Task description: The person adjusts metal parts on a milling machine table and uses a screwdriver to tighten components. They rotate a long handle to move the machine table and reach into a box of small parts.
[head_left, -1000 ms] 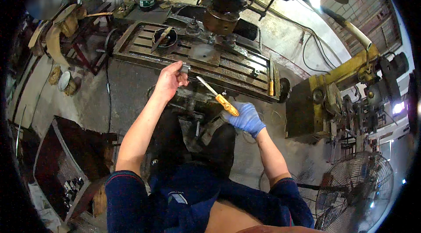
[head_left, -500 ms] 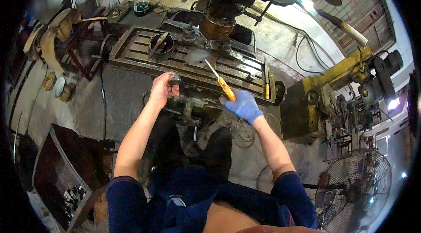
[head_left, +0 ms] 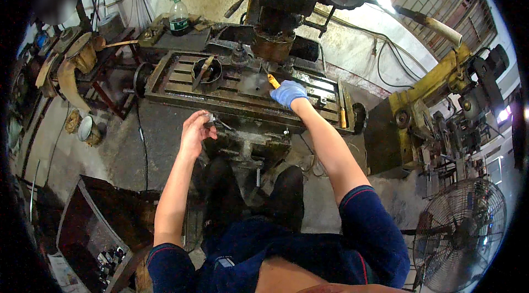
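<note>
My bare left hand (head_left: 194,133) is in front of the slotted milling machine table (head_left: 187,98), its fingers closed on a small grey metal block (head_left: 210,120). On my right hand (head_left: 289,93) is a blue glove. That hand reaches over the middle of the table, wrapped round a yellow-handled tool (head_left: 272,80). Its slim metal shaft is barely visible now. The dark machine head (head_left: 273,45) hangs just beyond this hand. To the left on the table stands a round pot (head_left: 216,77) with a wooden-handled brush (head_left: 206,65) in it.
A second yellow-handled tool (head_left: 343,117) lies at the table's right end. A bottle of dark liquid (head_left: 178,20) stands behind. An open bin (head_left: 82,210) with metal pieces is at lower left, a caged fan (head_left: 462,232) at lower right. A yellow machine (head_left: 405,97) stands right.
My right hand has moved forward over the table with the yellow-handled tool, whose shaft was in plain view before. My left hand has shifted slightly down, still holding the block. The view has tilted slightly.
</note>
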### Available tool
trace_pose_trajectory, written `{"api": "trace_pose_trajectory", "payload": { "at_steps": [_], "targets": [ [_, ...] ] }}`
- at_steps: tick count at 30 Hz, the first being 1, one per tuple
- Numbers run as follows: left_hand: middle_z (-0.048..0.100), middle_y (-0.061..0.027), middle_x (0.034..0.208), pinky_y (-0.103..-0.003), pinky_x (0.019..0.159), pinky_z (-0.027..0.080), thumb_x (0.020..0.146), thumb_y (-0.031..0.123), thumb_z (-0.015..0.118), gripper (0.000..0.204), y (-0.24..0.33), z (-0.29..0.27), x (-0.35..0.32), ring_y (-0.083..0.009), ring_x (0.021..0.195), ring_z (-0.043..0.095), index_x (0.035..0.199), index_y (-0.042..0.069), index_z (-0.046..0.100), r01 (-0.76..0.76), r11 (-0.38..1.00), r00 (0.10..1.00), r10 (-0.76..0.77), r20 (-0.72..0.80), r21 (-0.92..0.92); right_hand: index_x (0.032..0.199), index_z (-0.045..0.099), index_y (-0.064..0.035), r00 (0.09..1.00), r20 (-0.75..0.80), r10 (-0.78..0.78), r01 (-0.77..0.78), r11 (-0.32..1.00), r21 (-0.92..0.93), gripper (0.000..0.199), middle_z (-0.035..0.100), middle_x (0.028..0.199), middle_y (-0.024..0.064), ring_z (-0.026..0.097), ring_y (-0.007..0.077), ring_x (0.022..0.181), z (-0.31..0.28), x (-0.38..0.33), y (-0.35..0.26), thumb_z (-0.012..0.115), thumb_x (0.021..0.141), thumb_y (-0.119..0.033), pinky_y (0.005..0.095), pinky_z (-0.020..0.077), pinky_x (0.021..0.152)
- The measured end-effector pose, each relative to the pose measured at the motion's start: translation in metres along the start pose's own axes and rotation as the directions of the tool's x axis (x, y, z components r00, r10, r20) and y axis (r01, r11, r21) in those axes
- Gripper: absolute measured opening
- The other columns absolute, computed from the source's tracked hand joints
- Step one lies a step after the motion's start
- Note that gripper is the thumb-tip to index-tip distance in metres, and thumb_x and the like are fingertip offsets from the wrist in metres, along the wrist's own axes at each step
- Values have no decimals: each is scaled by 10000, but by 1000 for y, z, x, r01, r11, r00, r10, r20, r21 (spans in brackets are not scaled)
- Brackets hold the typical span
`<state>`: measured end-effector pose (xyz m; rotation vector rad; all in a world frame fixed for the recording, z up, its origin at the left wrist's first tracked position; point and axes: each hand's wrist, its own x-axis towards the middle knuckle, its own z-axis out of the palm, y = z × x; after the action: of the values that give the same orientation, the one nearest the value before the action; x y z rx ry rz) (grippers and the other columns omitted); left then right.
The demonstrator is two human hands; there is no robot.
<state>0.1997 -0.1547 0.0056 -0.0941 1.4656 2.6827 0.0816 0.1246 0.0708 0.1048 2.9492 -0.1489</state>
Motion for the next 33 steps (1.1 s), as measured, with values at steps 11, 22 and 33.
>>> {"api": "trace_pose_trajectory", "payload": {
  "at_steps": [11,22,33],
  "targets": [
    [559,-63,764,-291,461,512,833,102,515,148,-32,56,30,-151,584,590,943,5,533,159,963,982,-176,61,219,841,643,20,992,98,-85,83,996,31,544,625,877,228,611,351,843,-19,-80,49,546,710,-499,399,473,746],
    [557,-74,709,-282,406,496,793,48,490,119,-26,74,82,-174,540,588,898,4,527,113,830,971,-209,117,546,793,662,-66,921,56,-385,373,915,151,514,617,698,188,609,345,667,-5,-149,87,539,725,-560,396,476,623],
    [627,-164,926,-428,788,472,674,88,542,327,-16,132,168,-326,897,586,987,116,633,-544,-332,836,-133,532,771,882,662,-55,978,-135,-158,178,300,937,319,670,791,49,637,168,746,121,-40,115,716,705,-315,287,489,686]
  ]
}}
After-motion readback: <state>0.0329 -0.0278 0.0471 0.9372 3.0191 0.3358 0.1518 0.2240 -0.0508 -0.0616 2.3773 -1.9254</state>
